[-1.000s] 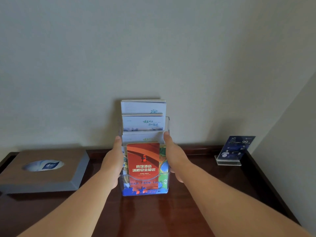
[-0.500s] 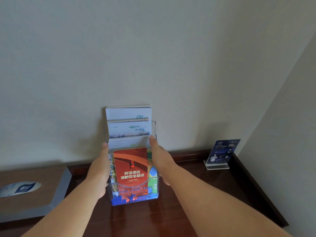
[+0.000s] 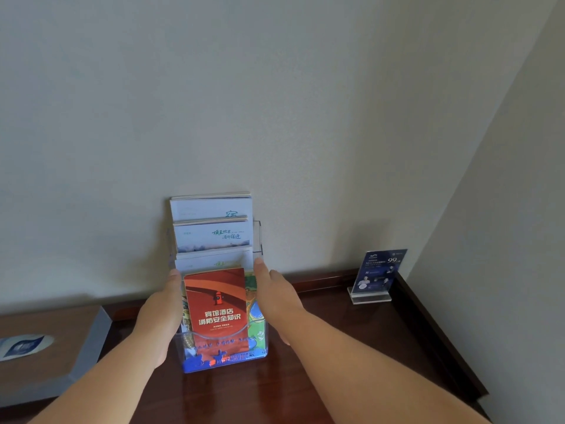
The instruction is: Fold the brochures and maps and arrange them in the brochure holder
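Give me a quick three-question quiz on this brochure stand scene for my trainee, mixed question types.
1. True or false: the red folded brochure with a hydrant picture stands in the front pocket of the clear plastic tiered brochure holder.
2. Where are the left hand and right hand? A) open, flanking the holder's sides; B) pinching the red brochure; C) lifting loose maps.
3. Fill in: the blue sign card in a clear stand stands on the dark wooden table to the holder's ____.
Key: 1 true; 2 A; 3 right.
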